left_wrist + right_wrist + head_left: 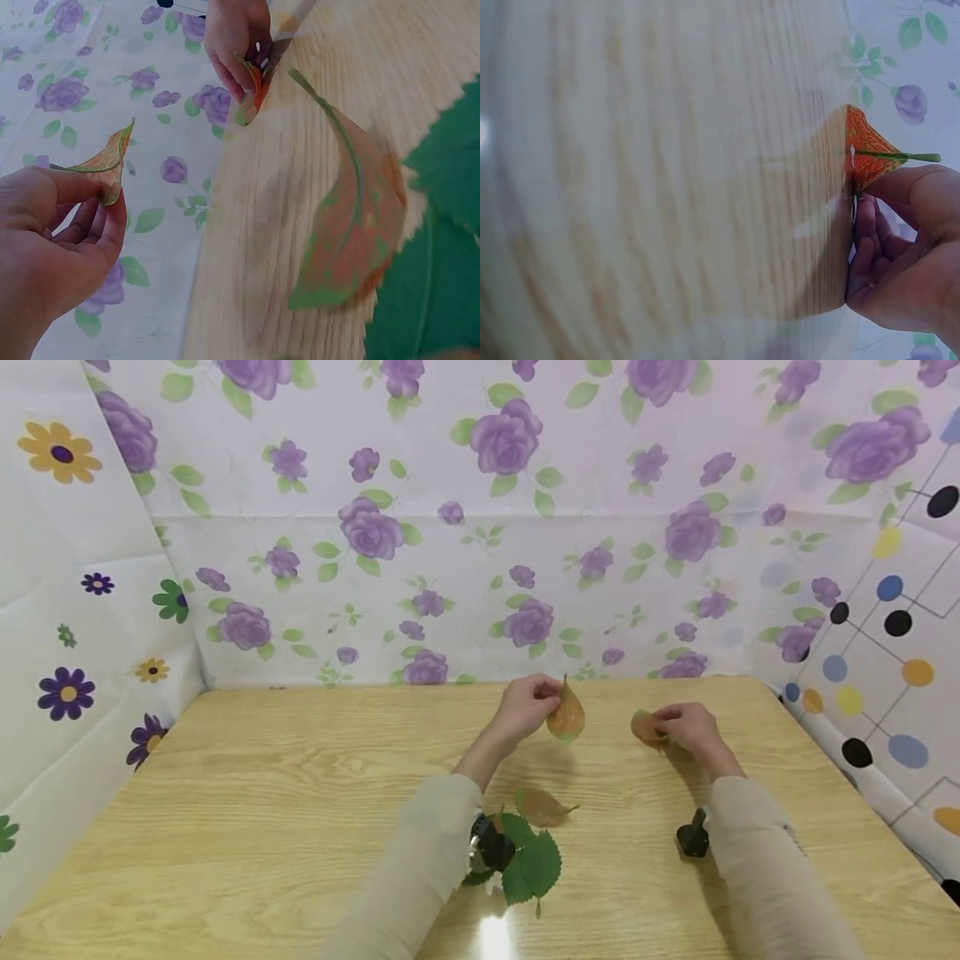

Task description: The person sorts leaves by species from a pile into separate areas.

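My left hand [528, 703] pinches an orange-brown leaf [567, 713] between thumb and fingers, its stem pointing up, over the far middle of the table. Farther right, my right hand [688, 727] pinches a smaller orange leaf [645, 728] low at the tabletop. In the right wrist view that orange leaf [870, 150] shows a green stem and pale veins, with the thumb on its edge. Nearer me lies another reddish-brown leaf [543, 807], green at one end, beside several dark green leaves [542, 864] with toothed edges. My left sleeve partly covers the green leaves.
The wood-grain table [262, 810] reaches back to a white flowered sheet [450, 568]. Patterned sheets stand at left and right. Black wrist-camera mounts [693, 837] sit at both forearms. Light glares on the tabletop near the front.
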`<state>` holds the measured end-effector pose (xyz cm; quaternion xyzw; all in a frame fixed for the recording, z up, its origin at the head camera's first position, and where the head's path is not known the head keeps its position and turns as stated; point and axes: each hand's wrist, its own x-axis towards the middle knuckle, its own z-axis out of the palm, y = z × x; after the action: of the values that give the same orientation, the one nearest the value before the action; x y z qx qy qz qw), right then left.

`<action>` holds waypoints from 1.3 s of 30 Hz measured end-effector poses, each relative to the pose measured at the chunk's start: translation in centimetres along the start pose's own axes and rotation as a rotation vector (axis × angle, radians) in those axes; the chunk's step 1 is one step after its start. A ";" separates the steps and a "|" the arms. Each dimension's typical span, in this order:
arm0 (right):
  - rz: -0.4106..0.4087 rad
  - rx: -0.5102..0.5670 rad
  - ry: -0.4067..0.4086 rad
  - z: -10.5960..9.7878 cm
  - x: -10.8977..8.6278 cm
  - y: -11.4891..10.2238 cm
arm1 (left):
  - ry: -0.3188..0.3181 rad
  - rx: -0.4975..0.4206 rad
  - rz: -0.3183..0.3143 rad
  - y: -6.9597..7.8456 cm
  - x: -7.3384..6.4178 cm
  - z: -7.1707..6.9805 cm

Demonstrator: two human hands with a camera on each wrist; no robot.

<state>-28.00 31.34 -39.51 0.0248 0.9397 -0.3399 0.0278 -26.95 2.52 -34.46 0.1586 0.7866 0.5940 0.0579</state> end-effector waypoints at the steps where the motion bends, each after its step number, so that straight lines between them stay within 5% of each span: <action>1: -0.002 -0.001 0.005 0.1 0.0 0.0 | 0.007 -0.006 -0.008 0.0 0.3 0.3; 19: 0.028 0.052 0.025 0.5 0.0 0.2 | 0.131 0.010 -0.117 -1.6 2.8 5.8; 29: 0.024 0.093 0.036 0.7 -0.2 -0.4 | 0.171 -0.009 -0.174 -3.1 3.7 6.8; 39: 0.062 0.156 0.032 0.9 -0.2 -0.2 | 0.158 -0.003 -0.169 -2.8 4.5 7.9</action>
<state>-27.82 30.63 -40.05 0.0615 0.9096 -0.4104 0.0212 -29.49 10.52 -38.95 0.0444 0.7982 0.5990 0.0458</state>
